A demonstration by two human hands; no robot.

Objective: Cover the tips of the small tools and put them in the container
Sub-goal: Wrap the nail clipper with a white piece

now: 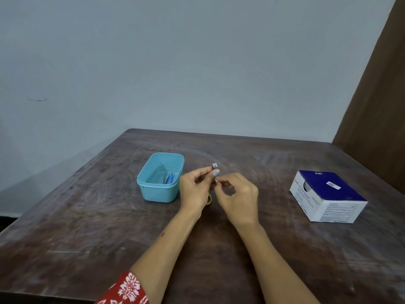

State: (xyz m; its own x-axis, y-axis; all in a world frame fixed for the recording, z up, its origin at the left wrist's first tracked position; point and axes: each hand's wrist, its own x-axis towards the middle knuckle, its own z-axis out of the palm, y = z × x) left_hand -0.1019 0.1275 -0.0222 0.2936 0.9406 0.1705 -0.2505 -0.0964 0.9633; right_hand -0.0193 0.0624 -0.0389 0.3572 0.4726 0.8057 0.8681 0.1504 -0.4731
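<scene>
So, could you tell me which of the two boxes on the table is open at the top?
The light blue tub, left of the hands: it has no lid and items show inside. The blue-and-white carton on the right has its top shut.

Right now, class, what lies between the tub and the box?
In the head view, both hands, left and right, holding a small tool, between tub and box.

We see soft, even, dimmish light; faint sheen on the dark scratched wooden table (219,249), whose edges bow from wide-angle distortion.
</scene>
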